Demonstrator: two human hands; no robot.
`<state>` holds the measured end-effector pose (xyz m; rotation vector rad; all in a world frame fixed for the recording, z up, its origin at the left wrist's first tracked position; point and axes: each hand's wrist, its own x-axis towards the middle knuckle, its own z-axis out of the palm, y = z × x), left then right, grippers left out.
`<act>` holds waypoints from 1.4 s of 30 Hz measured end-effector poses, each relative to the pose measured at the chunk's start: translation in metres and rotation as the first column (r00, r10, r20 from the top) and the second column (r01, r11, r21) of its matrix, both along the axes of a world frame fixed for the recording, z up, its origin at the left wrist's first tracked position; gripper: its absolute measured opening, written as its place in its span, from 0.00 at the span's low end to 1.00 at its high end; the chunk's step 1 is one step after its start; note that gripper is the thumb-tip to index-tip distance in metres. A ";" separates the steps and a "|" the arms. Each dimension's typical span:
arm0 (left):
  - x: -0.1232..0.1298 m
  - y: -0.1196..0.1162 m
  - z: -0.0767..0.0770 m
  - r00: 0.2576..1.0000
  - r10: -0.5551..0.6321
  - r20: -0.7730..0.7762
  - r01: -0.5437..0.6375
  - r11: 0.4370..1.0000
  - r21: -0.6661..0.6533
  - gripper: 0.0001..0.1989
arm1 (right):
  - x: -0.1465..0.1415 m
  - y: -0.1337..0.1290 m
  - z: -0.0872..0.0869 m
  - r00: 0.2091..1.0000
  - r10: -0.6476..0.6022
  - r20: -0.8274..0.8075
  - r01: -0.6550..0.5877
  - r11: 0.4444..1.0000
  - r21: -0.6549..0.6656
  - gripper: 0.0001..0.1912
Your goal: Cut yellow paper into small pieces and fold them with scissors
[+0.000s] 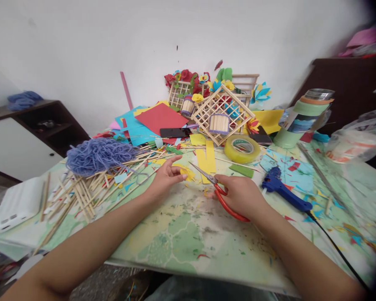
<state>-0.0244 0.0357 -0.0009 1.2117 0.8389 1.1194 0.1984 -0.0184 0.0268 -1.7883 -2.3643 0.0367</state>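
My left hand (168,177) pinches a small cut piece of yellow paper (188,174) between thumb and fingers, over the middle of the table. To its right, my right hand (238,194) is closed around red-handled scissors (221,196). The scissor blades point up and left toward the yellow paper, apart from it; they look nearly closed. Just beyond both hands lie yellow paper strips (206,161). Small yellow scraps are scattered beneath the hands on the patterned tablecloth (181,238).
Purple yarn (100,155) and many thin wooden sticks (84,192) lie left. A stick lattice (223,113) with paper flowers stands behind a tape roll (242,149). Right are a blue glue gun (285,192) with a trailing cord and a green bottle (302,119).
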 end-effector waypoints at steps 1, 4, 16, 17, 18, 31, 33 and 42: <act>0.000 0.000 0.000 1.000 -0.005 0.002 0.005 1.000 -0.006 0.35 | 0.000 0.000 0.000 1.000 -0.013 0.005 0.013 1.000 0.003 0.24; 0.001 -0.001 0.002 1.000 -0.008 0.004 0.008 0.999 -0.036 0.37 | 0.000 0.001 0.001 0.999 -0.048 0.022 0.048 0.999 0.002 0.22; -0.003 0.008 0.004 0.993 0.093 -0.075 -0.102 0.986 -0.130 0.28 | 0.002 -0.001 0.006 0.995 -0.094 0.025 0.094 0.995 0.016 0.25; -0.005 0.010 0.004 0.992 0.090 -0.092 -0.101 0.987 -0.122 0.28 | 0.002 -0.001 0.006 0.995 -0.097 0.022 0.097 0.995 0.019 0.25; -0.006 0.013 0.004 0.990 0.090 -0.111 -0.103 0.988 -0.114 0.27 | 0.002 0.000 0.005 0.995 -0.103 0.020 0.102 0.995 0.021 0.25; -0.050 0.059 0.004 0.833 0.350 -0.429 -0.188 0.907 0.376 0.18 | 0.007 0.004 0.000 0.960 -0.273 0.058 0.270 0.961 0.051 0.20; -0.056 0.064 0.004 0.789 0.412 -0.456 -0.197 0.873 0.447 0.18 | 0.010 0.006 -0.002 0.954 -0.293 0.054 0.290 0.955 0.061 0.19; -0.012 0.021 -0.006 0.618 0.273 -0.738 0.328 0.763 0.556 0.13 | 0.016 0.016 -0.015 0.969 -0.249 -0.010 0.249 0.966 0.064 0.19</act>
